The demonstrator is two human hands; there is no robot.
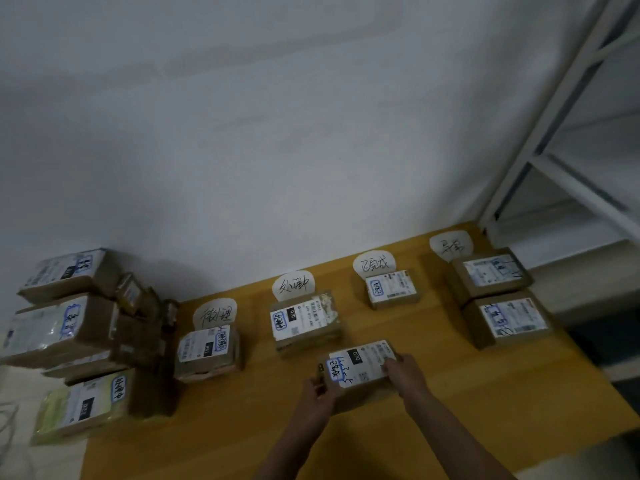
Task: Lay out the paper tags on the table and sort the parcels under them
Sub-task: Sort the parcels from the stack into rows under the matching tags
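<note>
Two bare forearms enter from the bottom edge, with no sleeves, watch, bracelet or gloves visible on them. The bare left hand [317, 393] and the bare right hand [403, 374] carry no rings that can be made out; fingernails are too blurred to describe.

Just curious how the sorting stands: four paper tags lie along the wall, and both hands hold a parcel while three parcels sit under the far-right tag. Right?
Not quite. The head view shows two parcels under the far-right tag, not three. Both the left hand and right hand do hold a parcel.
</note>
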